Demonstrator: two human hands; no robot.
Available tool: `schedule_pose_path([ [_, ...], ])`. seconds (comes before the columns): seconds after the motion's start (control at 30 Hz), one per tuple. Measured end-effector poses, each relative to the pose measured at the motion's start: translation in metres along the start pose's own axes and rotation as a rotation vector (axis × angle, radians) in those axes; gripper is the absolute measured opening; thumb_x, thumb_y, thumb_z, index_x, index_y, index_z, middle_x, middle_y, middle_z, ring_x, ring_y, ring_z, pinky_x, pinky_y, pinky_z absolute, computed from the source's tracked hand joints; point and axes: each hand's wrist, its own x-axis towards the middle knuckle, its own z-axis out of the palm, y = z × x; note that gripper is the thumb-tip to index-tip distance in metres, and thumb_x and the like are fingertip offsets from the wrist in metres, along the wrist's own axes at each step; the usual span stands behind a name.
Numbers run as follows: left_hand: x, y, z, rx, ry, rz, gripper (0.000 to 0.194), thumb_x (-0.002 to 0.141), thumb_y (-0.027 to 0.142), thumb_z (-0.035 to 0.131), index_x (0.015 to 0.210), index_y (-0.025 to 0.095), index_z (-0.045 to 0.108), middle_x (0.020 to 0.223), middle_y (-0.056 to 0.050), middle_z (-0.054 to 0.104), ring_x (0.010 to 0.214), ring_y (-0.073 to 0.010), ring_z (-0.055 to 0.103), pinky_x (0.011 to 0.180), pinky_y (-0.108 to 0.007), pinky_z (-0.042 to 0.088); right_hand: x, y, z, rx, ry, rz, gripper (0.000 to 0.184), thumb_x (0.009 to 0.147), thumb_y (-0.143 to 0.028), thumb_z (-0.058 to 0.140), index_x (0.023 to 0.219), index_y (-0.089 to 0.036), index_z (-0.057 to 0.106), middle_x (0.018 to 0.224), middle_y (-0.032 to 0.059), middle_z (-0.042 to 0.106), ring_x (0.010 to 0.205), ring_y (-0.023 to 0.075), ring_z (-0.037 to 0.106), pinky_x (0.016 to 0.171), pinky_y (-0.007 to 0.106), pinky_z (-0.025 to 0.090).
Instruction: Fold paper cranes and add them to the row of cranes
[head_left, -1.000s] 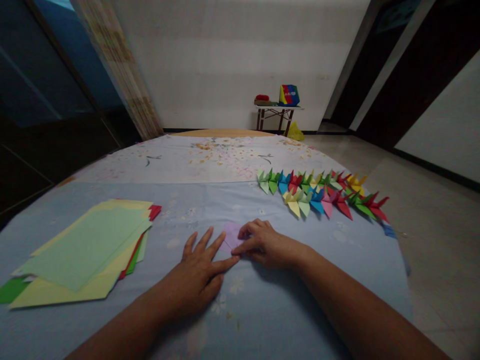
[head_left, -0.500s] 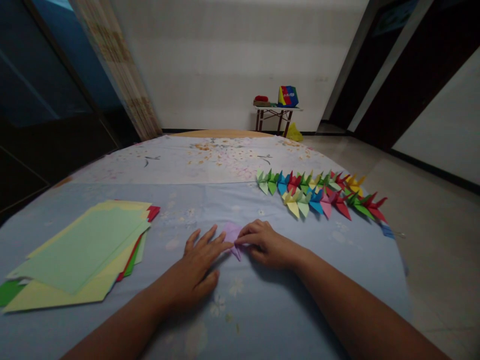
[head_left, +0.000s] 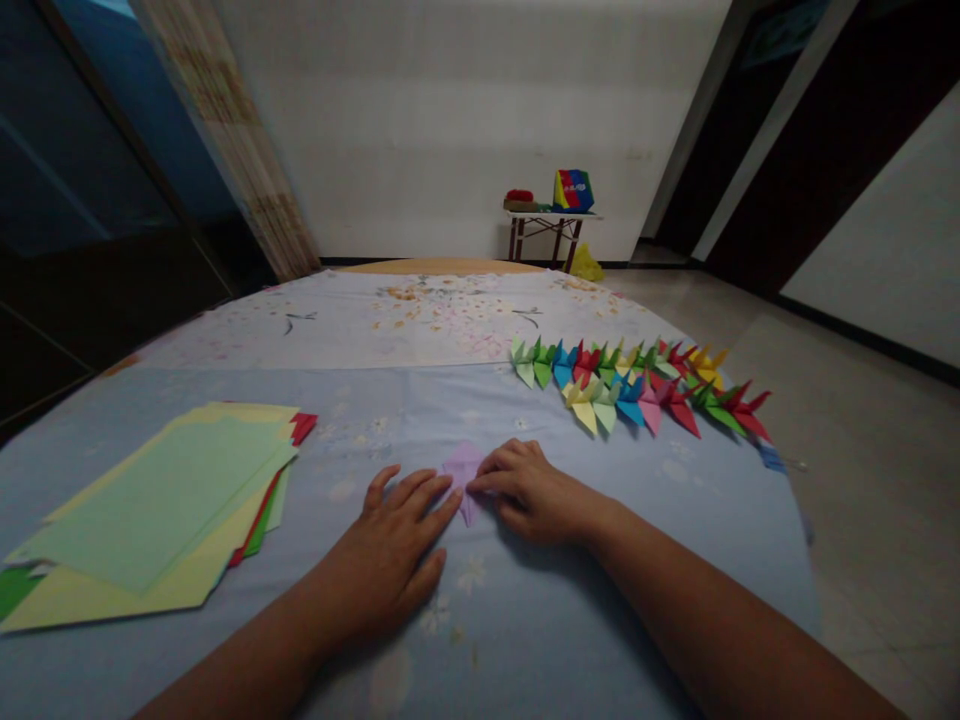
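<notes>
A small piece of folded purple paper (head_left: 463, 462) lies flat on the cloth between my hands, its narrow point towards me. My left hand (head_left: 394, 550) is open, fingers spread, with its fingertips at the paper's left edge. From the right, my right hand (head_left: 529, 490) has its fingers bent together in a pinch on the paper's right edge. Its fingertips partly hide that edge.
A stack of coloured paper sheets (head_left: 161, 500) lies to the left. Several folded paper cranes (head_left: 630, 400) stand in rows at the right. The round table wears a flowered cloth (head_left: 480, 640). A small table (head_left: 551, 216) with a colourful bag (head_left: 574, 190) stands by the wall.
My left hand has shifted slightly, its fingers now closer to the paper's lower part. The paper's lower point has turned to be straighter. My right hand has barely moved.
</notes>
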Motion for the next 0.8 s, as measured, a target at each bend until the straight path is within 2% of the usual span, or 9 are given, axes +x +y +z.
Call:
schedule_pose_path([
  [0.27,-0.003,0.000,-0.001,0.002,-0.012,0.041,0.051,0.085,0.030,0.040,0.136,0.029,0.031,0.141,-0.008,0.036,0.130,-0.0271,0.026,0.105,-0.055,0.006,0.005,0.002,0.008,-0.053,0.013,0.019,0.044,0.074,-0.010,0.052,0.115,-0.026,0.057,0.101,0.0060,0.055,0.094,0.0198,0.041,0.082,0.036,0.029],
  [0.43,-0.006,0.000,-0.003,-0.021,-0.024,0.053,0.054,0.084,0.030,0.042,0.136,0.031,0.030,0.143,-0.008,0.031,0.132,-0.0284,0.023,0.104,-0.056,0.009,0.006,0.001,0.009,-0.053,0.020,0.033,0.044,0.074,-0.010,0.052,0.115,-0.026,0.057,0.101,0.0059,0.055,0.093,0.0195,0.041,0.082,0.036,0.029],
  [0.57,-0.006,-0.001,-0.005,-0.053,0.027,0.054,0.047,0.083,0.024,0.042,0.129,0.036,0.040,0.140,-0.003,0.038,0.129,-0.0280,0.028,0.103,-0.056,0.013,0.006,0.002,0.009,-0.044,0.017,0.034,0.041,0.074,-0.011,0.052,0.112,-0.025,0.059,0.101,0.0056,0.055,0.093,0.0192,0.041,0.082,0.035,0.029],
  [0.67,-0.003,-0.001,-0.001,-0.051,0.075,0.005,0.046,0.084,0.021,0.040,0.128,0.031,0.042,0.135,-0.002,0.044,0.126,-0.0253,0.032,0.103,-0.053,0.014,0.006,0.003,0.009,-0.044,0.019,0.030,0.043,0.074,-0.010,0.052,0.113,-0.026,0.059,0.100,0.0056,0.055,0.092,0.0193,0.040,0.081,0.035,0.029],
  [0.8,0.002,0.000,0.008,-0.028,0.105,-0.050,0.049,0.086,0.027,0.037,0.135,0.023,0.033,0.139,-0.005,0.040,0.128,-0.0249,0.029,0.105,-0.051,0.008,0.006,0.003,0.009,-0.045,0.022,0.025,0.045,0.073,-0.009,0.053,0.114,-0.028,0.058,0.098,0.0049,0.054,0.092,0.0193,0.041,0.081,0.035,0.029],
])
